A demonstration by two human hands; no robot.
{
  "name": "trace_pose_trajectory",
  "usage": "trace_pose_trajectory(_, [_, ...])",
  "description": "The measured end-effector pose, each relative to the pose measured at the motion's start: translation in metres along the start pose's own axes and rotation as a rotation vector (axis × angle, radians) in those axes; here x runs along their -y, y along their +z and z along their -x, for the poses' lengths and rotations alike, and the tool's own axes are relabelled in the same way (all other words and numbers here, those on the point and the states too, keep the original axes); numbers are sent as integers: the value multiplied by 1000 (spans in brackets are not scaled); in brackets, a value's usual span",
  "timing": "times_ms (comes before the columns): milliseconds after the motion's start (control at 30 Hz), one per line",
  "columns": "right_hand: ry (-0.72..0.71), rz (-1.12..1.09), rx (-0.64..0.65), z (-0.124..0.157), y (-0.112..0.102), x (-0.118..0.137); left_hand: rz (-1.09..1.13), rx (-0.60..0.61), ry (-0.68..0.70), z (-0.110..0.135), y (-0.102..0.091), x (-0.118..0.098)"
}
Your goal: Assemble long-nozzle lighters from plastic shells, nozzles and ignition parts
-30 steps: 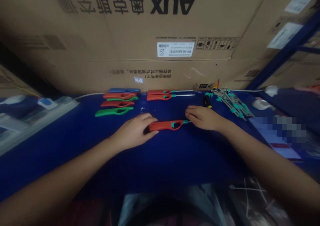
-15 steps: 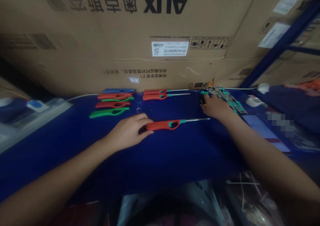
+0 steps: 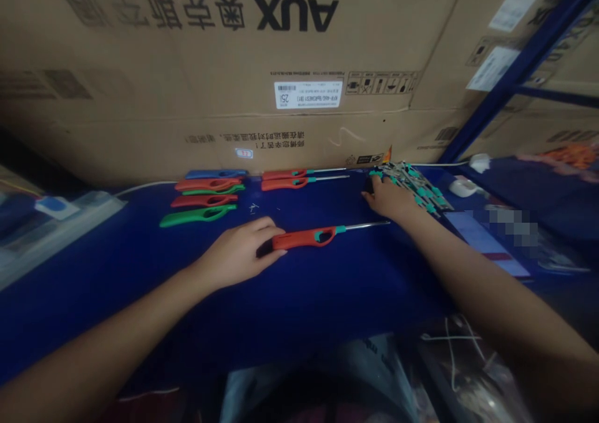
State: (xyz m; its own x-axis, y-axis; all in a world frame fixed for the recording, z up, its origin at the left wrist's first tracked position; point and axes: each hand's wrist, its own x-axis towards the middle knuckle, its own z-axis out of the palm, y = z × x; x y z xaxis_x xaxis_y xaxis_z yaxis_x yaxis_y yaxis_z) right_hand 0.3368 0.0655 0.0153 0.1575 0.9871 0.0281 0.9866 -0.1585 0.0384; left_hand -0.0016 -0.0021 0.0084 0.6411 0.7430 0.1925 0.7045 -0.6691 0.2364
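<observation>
My left hand [image 3: 243, 248] is closed around the butt end of a red long-necked lighter [image 3: 304, 238], which points right with its metal tube over the blue surface. Teal parts show at the trigger opening and the tube's base. At the back right, my right hand [image 3: 393, 197] has its fingers curled at a small dark object [image 3: 369, 184], too unclear to name. This hand is beside a pile of metal lighter tubes with teal parts [image 3: 423, 189]. Two more red lighters with tubes [image 3: 285, 184] lie at the back.
Several red, green and blue lighter handles without tubes [image 3: 201, 214] lie at the back left. Behind them stands a large cardboard box [image 3: 210, 86]. A phone-like slab [image 3: 486, 242] and a white object [image 3: 463, 186] lie right of the pile. A blue metal post [image 3: 510, 67] slants up at right.
The view has turned slightly to the right, so the scene sits further left. My left hand keeps hold of the red lighter. My right hand stays by the pile, its fingers shifted slightly.
</observation>
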Motion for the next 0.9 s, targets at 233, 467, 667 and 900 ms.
trace_pose_trajectory(233, [48, -55, -170, 4, -15, 1, -57, 14, 33, 1, -1, 5])
trace_pose_trajectory(467, [-176, -587, -721, 17, -20, 9, -49, 28, 23, 0, 0, 4])
trace_pose_trajectory(667, [-557, -885, -603, 33, -4, 29, 10, 41, 14, 2, 0, 1])
trace_pose_trajectory(900, [-940, -735, -449, 42, 8, 40, 40, 34, 5, 2, 1, 0])
